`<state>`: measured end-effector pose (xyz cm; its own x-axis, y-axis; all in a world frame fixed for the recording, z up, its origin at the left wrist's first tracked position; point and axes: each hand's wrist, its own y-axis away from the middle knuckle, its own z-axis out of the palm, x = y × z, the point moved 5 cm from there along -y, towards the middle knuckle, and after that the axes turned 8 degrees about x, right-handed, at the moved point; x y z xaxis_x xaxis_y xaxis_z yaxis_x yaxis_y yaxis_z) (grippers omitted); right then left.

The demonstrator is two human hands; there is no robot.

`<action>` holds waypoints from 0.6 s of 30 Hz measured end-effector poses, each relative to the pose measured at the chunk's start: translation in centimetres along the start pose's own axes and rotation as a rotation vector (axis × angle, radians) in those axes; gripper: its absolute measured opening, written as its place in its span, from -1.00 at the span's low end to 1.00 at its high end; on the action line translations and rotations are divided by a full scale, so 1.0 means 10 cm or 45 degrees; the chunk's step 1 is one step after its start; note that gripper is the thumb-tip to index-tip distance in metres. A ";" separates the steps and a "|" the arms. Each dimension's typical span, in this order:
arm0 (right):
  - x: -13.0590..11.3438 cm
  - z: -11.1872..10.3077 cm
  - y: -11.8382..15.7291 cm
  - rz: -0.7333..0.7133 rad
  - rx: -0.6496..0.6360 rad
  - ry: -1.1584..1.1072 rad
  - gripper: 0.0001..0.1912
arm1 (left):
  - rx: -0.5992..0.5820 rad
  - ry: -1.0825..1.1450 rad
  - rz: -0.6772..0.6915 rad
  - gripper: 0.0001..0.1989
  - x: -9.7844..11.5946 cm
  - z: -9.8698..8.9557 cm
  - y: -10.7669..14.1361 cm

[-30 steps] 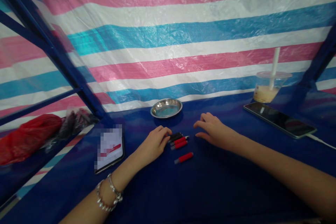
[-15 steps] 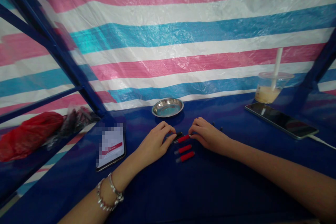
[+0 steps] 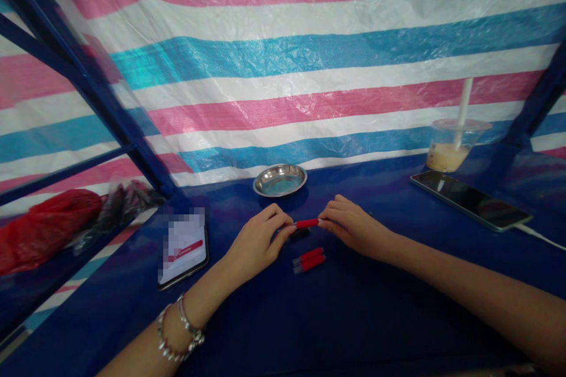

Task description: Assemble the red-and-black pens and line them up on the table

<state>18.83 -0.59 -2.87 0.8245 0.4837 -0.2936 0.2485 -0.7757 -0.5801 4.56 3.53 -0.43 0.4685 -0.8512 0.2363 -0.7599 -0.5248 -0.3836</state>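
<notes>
Between my two hands a short red pen-like tube (image 3: pixel 307 223) is held level. My left hand (image 3: pixel 265 233) pinches its left end with thumb and fingers. At the other end, the fingertips of my right hand (image 3: pixel 349 225) close on it. Just below it a small black piece (image 3: pixel 302 232) lies on the table, partly hidden by the left fingertips. Nearer to me, two more red tubes with clear ends (image 3: pixel 309 260) lie side by side, touching or nearly so.
A steel dish (image 3: pixel 280 181) stands behind my hands on the blue table (image 3: pixel 336 318). One phone (image 3: pixel 184 247) lies at left, another phone (image 3: pixel 471 199) with a cable at right. Behind that is a plastic drink cup (image 3: pixel 451 144) with a straw. Red bag (image 3: pixel 53 230) at far left.
The red tube between my hands has come up and levelled out, with fingers of both hands on its ends. The two loose red tubes now lie closer together. The view has shifted slightly.
</notes>
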 end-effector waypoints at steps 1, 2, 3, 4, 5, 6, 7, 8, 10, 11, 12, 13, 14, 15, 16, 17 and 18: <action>0.00 0.00 0.00 -0.015 -0.003 0.011 -0.76 | 0.002 0.004 0.001 -0.80 0.01 0.00 0.00; -0.01 -0.01 0.00 -0.025 -0.001 0.033 -0.76 | -0.003 0.006 0.002 -0.79 0.01 0.00 0.00; -0.01 -0.02 0.00 -0.031 0.008 0.061 -0.77 | -0.013 0.008 0.004 -0.79 0.01 0.00 0.01; -0.01 -0.03 0.01 -0.033 0.023 0.092 -0.79 | -0.025 0.010 0.006 -0.77 0.02 0.01 0.01; -0.01 -0.05 0.01 -0.031 0.040 0.124 -0.80 | -0.036 0.009 0.006 -0.76 0.02 0.01 0.01; -0.01 -0.06 0.02 -0.025 0.056 0.151 -0.82 | -0.045 0.007 0.003 -0.74 0.02 0.02 0.01; -0.01 -0.08 0.02 -0.012 0.072 0.165 -0.83 | -0.053 0.004 0.000 -0.73 0.01 0.02 0.01; -0.01 -0.09 0.02 0.005 0.079 0.158 -0.85 | -0.058 0.002 -0.003 -0.72 0.01 0.03 0.01; 0.01 -0.09 0.03 0.073 0.073 0.067 -0.84 | -0.060 0.006 -0.005 -0.71 0.01 0.03 0.01; 0.02 -0.09 0.03 0.117 0.064 -0.019 -0.83 | -0.057 0.010 -0.004 -0.71 0.01 0.03 0.01; 0.02 -0.09 0.03 0.164 0.054 -0.123 -0.83 | -0.054 0.015 -0.003 -0.72 0.01 0.03 0.01; 0.02 -0.08 0.03 0.213 0.048 -0.232 -0.84 | -0.049 0.020 -0.002 -0.72 0.01 0.03 0.01; 0.03 -0.08 0.03 0.259 0.052 -0.334 -0.84 | -0.045 0.025 -0.001 -0.72 0.02 0.03 0.00; 0.03 -0.08 0.03 0.304 0.069 -0.417 -0.85 | -0.044 0.031 0.001 -0.72 0.02 0.03 0.00; 0.03 -0.09 0.03 0.343 0.096 -0.477 -0.88 | -0.046 0.037 0.004 -0.72 0.03 0.03 0.00; 0.04 -0.10 0.03 0.372 0.130 -0.511 -0.91 | -0.050 0.047 0.007 -0.72 0.03 0.03 0.00; 0.04 -0.11 0.03 0.387 0.164 -0.524 -0.93 | -0.055 0.061 0.012 -0.72 0.04 0.03 0.00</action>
<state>19.79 -1.12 -2.32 0.5753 0.3842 -0.7221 -0.0566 -0.8620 -0.5038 4.90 3.23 -0.62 0.4399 -0.8546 0.2759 -0.7835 -0.5154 -0.3472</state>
